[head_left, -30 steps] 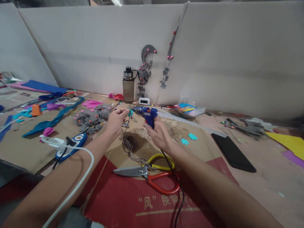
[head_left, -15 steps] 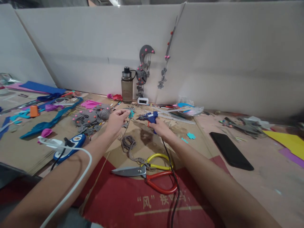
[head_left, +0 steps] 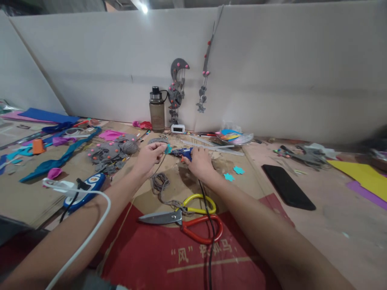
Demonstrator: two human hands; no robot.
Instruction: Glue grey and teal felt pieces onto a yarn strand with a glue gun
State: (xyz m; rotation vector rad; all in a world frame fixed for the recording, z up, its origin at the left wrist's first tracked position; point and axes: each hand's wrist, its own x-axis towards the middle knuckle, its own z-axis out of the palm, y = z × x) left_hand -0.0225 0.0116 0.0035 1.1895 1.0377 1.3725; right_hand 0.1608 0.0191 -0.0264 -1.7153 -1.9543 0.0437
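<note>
My left hand (head_left: pixel 152 157) pinches a small turquoise felt flower (head_left: pixel 168 149) between thumb and fingertips. Grey cord (head_left: pixel 160 182) hangs below that hand and lies coiled on the cardboard. In my right hand (head_left: pixel 200 162) is a blue hot glue gun (head_left: pixel 186 153), its nozzle pointing left, close to the flower. Whether the tip touches the felt is too small to tell. From the gun a black cable runs down over the scissors (head_left: pixel 178 218), which have one yellow and one red handle. Two more turquoise flowers (head_left: pixel 229 177) lie right of my right hand.
A water bottle (head_left: pixel 157 110) and a small white digital display (head_left: pixel 177 129) stand by the white partition. Grey felt ornaments (head_left: pixel 178 84) hang there. A black phone (head_left: pixel 287 186) lies right. Left are grey felt pieces (head_left: pixel 104 151), teal fabric and a blue-and-white device (head_left: pixel 86 191) with a white cable.
The glue gun has moved left and levelled, bringing its nozzle up to the flower in my left hand. The whole view has shifted slightly.
</note>
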